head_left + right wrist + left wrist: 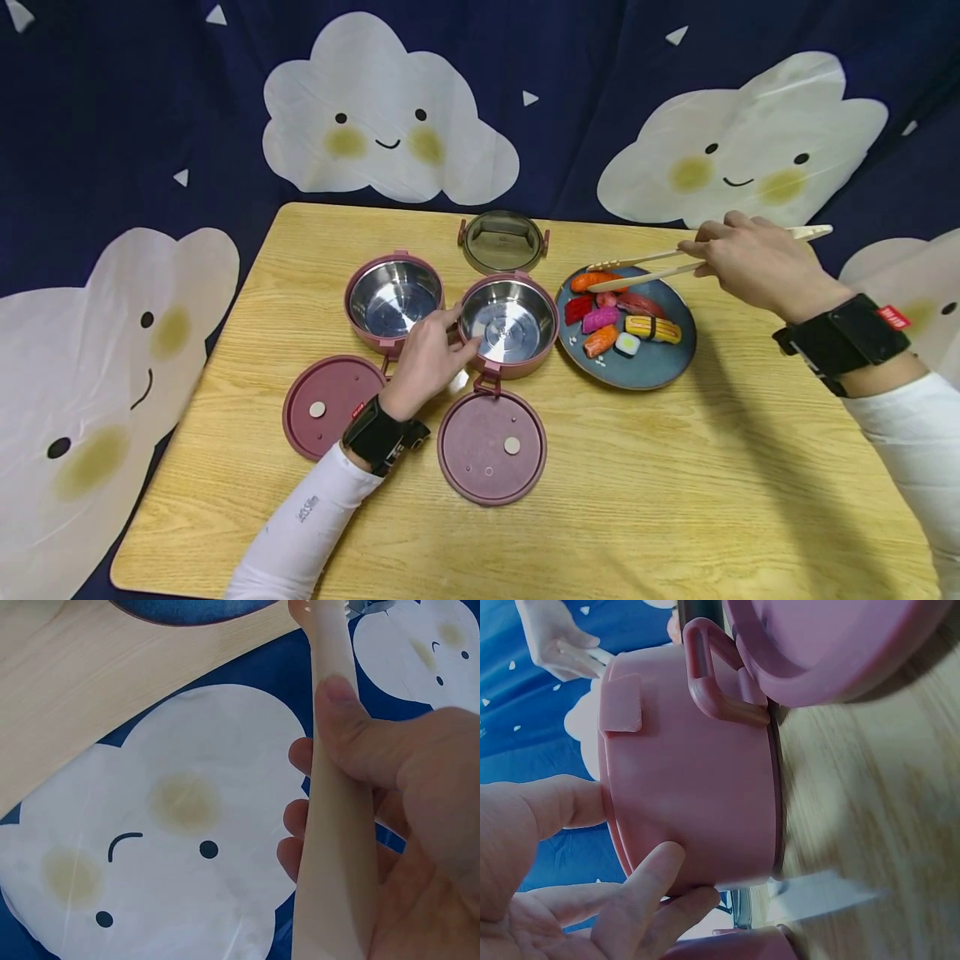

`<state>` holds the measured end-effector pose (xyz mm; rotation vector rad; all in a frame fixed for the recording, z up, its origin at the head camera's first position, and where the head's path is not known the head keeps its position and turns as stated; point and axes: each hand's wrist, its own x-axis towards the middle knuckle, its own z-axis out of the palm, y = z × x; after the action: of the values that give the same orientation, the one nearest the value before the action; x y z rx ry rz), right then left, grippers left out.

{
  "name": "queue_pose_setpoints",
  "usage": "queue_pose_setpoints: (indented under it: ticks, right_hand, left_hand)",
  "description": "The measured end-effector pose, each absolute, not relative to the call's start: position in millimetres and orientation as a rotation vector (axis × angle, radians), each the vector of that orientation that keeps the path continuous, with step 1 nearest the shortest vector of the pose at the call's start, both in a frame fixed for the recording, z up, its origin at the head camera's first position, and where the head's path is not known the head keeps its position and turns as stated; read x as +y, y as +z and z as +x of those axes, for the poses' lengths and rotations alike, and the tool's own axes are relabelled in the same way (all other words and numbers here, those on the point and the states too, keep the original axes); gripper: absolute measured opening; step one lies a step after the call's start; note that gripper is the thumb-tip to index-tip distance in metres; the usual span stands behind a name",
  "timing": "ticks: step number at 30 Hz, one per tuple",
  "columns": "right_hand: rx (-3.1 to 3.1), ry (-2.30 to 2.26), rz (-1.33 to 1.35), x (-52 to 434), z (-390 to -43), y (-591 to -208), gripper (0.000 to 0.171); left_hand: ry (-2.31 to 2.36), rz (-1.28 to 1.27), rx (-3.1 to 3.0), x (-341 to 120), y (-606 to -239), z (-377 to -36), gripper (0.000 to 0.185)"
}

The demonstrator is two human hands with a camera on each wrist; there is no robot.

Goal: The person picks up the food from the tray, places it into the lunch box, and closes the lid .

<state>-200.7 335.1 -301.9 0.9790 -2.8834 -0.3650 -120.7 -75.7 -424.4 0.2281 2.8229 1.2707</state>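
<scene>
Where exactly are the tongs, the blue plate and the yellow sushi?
Tongs (336,844): right wrist view, on the handle's broad side.
Blue plate (647,368): head view, on the bare surface near its front edge.
Yellow sushi (663,331): head view, on its top, beside the dark band.

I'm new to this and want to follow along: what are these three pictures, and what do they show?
There is no robot here, just a person. The wide picture comes from a camera on the head; each close-up comes from a black camera unit on a wrist. On the pale wooden table are two round pink bowls with shiny metal insides, two flat round pink lids, a brownish lid and a blue-grey plate of colourful sushi-shaped pieces. The left hand grips the bowl nearer the plate. The right hand holds long beige tongs, tips over the plate.
</scene>
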Motion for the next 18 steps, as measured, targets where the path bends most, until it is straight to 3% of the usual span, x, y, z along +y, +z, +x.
queue_pose_setpoints:
  ticks: [18]
  right_hand:
    - [-2.73,-0.354,1.069,340.2,-204.0,-301.5,0.025]
  left_hand:
    - [1.32,0.248,2.804,-76.3,-422.9,-118.7,0.063]
